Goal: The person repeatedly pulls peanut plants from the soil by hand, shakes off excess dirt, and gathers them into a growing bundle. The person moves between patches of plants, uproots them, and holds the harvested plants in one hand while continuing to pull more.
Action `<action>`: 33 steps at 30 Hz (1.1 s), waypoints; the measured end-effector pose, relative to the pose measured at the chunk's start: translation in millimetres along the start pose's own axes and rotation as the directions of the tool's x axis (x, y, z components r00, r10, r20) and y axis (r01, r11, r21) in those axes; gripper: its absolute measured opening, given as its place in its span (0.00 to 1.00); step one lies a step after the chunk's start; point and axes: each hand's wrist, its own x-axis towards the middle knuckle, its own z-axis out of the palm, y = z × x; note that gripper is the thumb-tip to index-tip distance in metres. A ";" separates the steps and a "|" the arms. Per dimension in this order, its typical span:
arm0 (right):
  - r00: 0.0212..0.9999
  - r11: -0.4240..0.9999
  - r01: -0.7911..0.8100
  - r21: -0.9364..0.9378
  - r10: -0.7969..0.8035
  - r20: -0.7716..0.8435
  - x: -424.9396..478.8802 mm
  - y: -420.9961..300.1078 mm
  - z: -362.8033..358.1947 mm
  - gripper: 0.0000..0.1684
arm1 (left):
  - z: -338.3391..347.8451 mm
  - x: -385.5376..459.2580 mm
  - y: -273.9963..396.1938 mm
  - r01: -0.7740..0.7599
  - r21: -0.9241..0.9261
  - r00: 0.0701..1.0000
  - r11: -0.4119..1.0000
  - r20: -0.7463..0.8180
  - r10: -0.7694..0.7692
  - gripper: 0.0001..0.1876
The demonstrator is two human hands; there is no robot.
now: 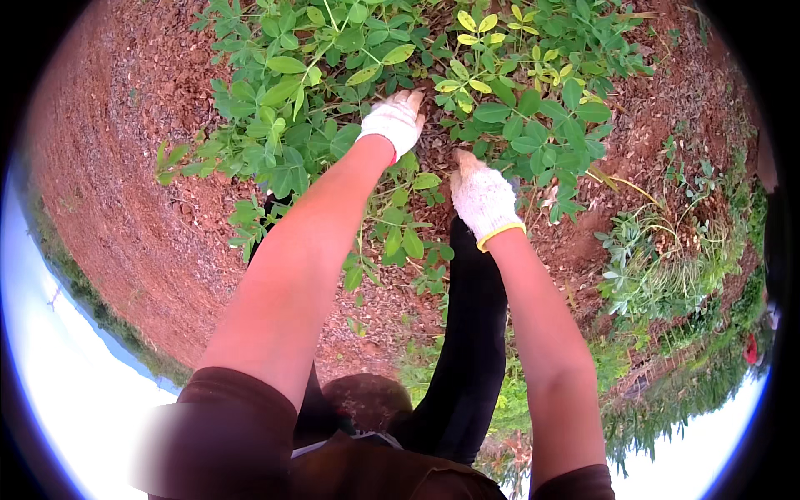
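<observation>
Leafy green plants that look like peanut plants (287, 94) grow low from the soil before me. My left hand (394, 122), in a white knit glove with soiled fingertips, reaches in among the stems. Its fingers extend beside the foliage, with nothing visible between them. Lower and to the right, my right hand (484, 194) wears a similar glove with a yellow cuff edge. Its fingertips point into a gap at the base of the right-hand foliage (544, 137); leaves and the glove hide whether they grip a stem. Some leaflets (478, 31) there are yellow with dark spots.
Reddish soil (144, 156) with dry litter stretches to the left. On the right, a heap of plants (662, 269) with pale stems lies on the ground. My dark-clothed leg (475, 331) stands close behind my right hand. Far right, a red object (750, 349) appears near greenery.
</observation>
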 end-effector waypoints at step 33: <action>0.796 0.931 -0.302 -0.207 0.365 0.482 76.5 14.9 162.8 0.49 | 59.6 -17.4 -128.5 0.069 0.221 0.849 0.973 0.499 -0.173 0.44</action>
